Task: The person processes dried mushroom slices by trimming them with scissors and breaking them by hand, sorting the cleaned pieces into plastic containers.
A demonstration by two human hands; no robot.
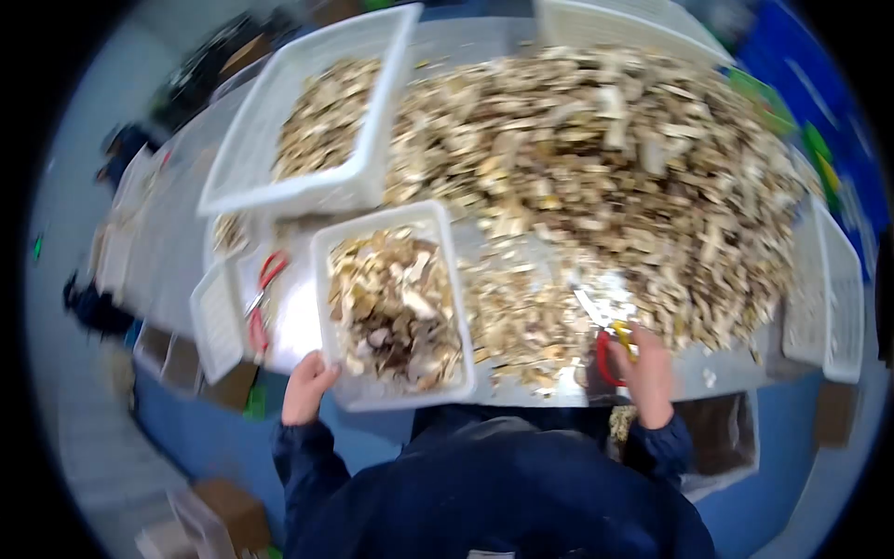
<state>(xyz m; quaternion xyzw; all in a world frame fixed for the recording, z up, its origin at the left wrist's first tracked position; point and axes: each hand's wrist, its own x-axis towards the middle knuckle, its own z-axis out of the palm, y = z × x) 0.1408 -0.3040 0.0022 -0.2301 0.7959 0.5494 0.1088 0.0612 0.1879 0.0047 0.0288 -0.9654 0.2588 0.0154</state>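
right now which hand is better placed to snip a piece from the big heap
Probably the right hand: its fingers are at the handles of the scissors, whose blades point toward the heap. The left hand is by the tub, farther away.

No legible text, label, brand, number or sign anywhere.

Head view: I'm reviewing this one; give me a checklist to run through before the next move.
1. Left hand by the small tray's near left corner: ok.
2. Right hand at the scissors' handles: ok.
3. Firm grip on the scissors: cannot tell, blurred.
4. Blades closed: cannot tell, blurred.
5. Table between tray and scissors free of loose pieces: not ok, scattered.
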